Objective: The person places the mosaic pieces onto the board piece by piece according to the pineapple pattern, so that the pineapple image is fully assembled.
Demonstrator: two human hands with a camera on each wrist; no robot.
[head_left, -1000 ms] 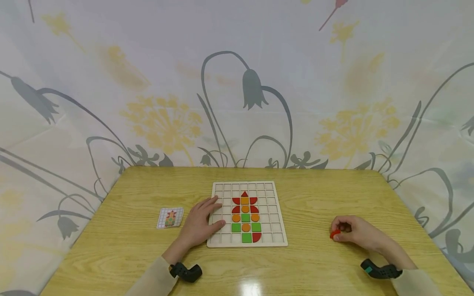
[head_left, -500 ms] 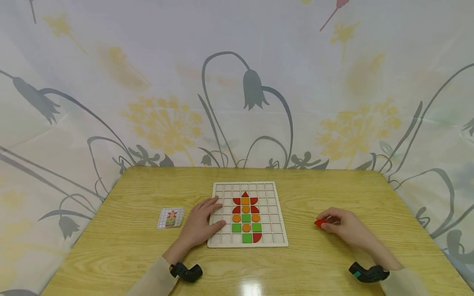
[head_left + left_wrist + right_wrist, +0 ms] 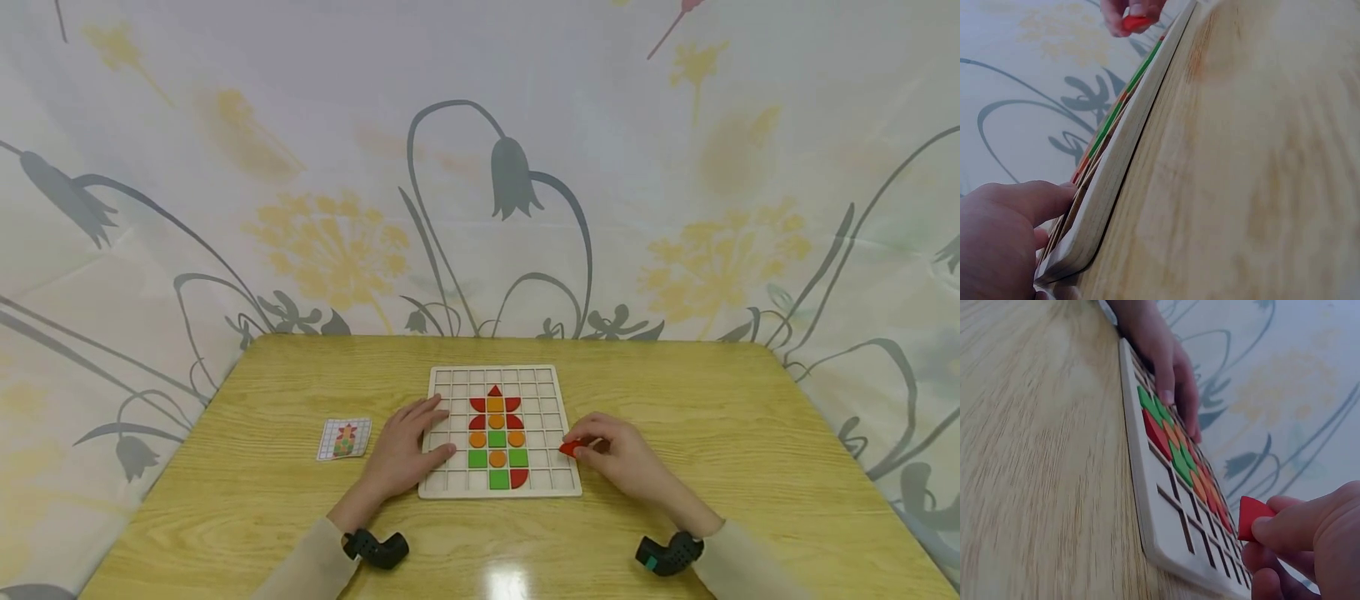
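Note:
A pale wooden grid board lies on the table, with red, orange and green pieces set in its middle columns. My left hand rests on the board's left edge, fingers extended and thumb on the grid. At the right edge, my right hand pinches a red quarter-circle piece between thumb and fingers, held just above the board. In the bottom row, a red quarter-circle piece sits beside a green square. The left wrist view shows the board edge-on, with the left thumb against its side.
A small pattern card with a coloured figure on a grid lies left of the board. Around them extends the wooden table, and a flower-printed cloth hangs behind it.
My right hand has moved left from the table's right side to the board's right edge, carrying the red piece. The left hand and the board have stayed in place.

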